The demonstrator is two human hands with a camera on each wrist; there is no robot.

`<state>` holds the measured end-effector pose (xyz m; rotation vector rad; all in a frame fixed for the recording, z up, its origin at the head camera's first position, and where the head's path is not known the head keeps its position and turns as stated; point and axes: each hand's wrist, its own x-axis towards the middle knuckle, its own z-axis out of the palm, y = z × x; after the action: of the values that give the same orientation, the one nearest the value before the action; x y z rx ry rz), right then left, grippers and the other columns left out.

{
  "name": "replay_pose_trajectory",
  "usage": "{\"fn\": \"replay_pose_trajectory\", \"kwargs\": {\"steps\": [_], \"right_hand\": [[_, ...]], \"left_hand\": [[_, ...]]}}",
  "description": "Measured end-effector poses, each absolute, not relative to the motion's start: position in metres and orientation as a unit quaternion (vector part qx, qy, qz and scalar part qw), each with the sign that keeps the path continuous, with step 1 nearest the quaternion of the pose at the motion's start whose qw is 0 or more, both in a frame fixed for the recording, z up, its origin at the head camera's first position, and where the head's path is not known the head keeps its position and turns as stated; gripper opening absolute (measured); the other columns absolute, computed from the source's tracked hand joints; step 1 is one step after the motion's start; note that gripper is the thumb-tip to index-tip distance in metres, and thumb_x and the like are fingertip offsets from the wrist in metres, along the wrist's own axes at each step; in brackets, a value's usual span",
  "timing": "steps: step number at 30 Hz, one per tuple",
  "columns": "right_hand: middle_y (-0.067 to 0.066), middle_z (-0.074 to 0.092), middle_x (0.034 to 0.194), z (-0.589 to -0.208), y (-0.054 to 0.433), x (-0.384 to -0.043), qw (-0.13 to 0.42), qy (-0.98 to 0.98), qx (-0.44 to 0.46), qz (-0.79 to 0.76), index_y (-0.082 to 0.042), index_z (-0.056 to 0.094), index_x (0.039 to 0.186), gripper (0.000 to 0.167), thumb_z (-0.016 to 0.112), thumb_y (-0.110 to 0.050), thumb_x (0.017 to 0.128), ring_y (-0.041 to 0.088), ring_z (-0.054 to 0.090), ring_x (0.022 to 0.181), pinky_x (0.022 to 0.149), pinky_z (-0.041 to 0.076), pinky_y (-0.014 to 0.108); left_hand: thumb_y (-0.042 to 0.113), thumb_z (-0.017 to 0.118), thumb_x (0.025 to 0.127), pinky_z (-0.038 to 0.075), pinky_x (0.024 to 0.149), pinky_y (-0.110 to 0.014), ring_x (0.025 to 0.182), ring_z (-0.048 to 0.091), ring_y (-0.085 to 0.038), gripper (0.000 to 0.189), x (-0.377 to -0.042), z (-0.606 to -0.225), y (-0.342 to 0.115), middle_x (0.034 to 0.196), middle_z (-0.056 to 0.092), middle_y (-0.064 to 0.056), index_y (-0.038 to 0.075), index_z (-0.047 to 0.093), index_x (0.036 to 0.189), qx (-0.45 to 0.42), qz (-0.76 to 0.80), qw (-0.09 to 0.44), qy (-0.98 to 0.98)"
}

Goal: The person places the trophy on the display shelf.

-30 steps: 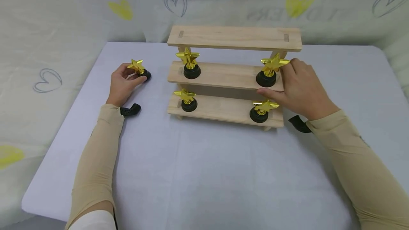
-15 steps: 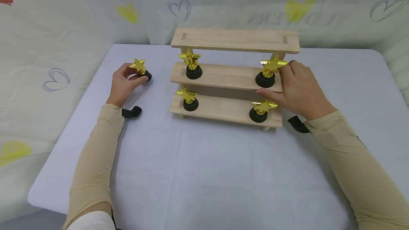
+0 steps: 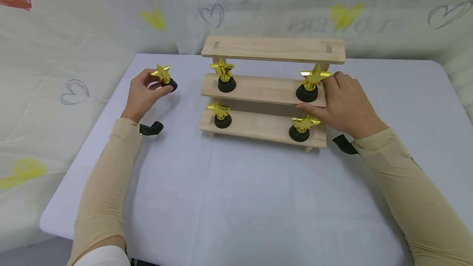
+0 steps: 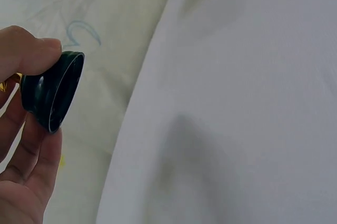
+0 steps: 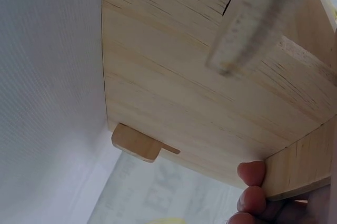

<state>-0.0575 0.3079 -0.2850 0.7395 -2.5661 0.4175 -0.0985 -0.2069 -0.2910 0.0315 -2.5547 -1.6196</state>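
Observation:
My left hand (image 3: 142, 93) pinches a small star trophy (image 3: 161, 72), gold on a round black base, left of the wooden shelf. In the left wrist view the hollow underside of its black base (image 4: 66, 95) shows, thumb on one side and fingers on the other. The table shadow lies apart from it. At the other side, my right hand (image 3: 349, 104) grips the right end of the three-tier shelf (image 3: 264, 87), thumb along the middle board's front edge. Fingertips (image 5: 251, 174) curl round a wooden edge in the right wrist view.
Two star trophies stand on the middle board, one left (image 3: 226, 84) and one right (image 3: 307, 92) beside my right hand. Two more, left (image 3: 223, 121) and right (image 3: 299, 133), stand on the bottom board. A patterned cloth (image 3: 258, 7) hangs behind the white table (image 3: 240, 200).
My left hand has raised the star trophy slightly, and its shadow now falls below it. The right hand keeps its grip on the shelf. The head view has shifted a little.

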Motion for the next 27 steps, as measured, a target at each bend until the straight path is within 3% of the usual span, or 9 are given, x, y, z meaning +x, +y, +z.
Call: {"fn": "replay_pose_trajectory", "kwargs": {"steps": [7, 27], "right_hand": [[0.018, 0.052, 0.078, -0.285, 0.309, -0.058, 0.207, -0.931, 0.263, 0.146, 0.007, 0.061, 0.115, 0.082, 0.069, -0.069, 0.086, 0.037, 0.049, 0.071, 0.062, 0.042, 0.051], [0.016, 0.048, 0.075, -0.287, 0.309, -0.057, 0.218, -0.928, 0.265, 0.145, 0.008, 0.058, 0.099, 0.078, 0.069, -0.068, 0.085, 0.034, 0.045, 0.069, 0.060, 0.038, 0.047]], "left_hand": [[0.009, 0.085, 0.083, 0.052, 0.109, -0.020, 0.113, 0.060, -0.010, 0.041, -0.103, -0.283, -0.203, 0.117, 0.065, 0.011, 0.018, 0.066, 0.118, -0.028, -0.527, 0.065, -0.847], [0.004, 0.083, 0.083, 0.052, 0.106, -0.015, 0.114, 0.059, -0.012, 0.047, -0.097, -0.246, -0.184, 0.119, 0.061, 0.009, 0.016, 0.064, 0.125, -0.071, -0.524, 0.076, -0.846]]}}
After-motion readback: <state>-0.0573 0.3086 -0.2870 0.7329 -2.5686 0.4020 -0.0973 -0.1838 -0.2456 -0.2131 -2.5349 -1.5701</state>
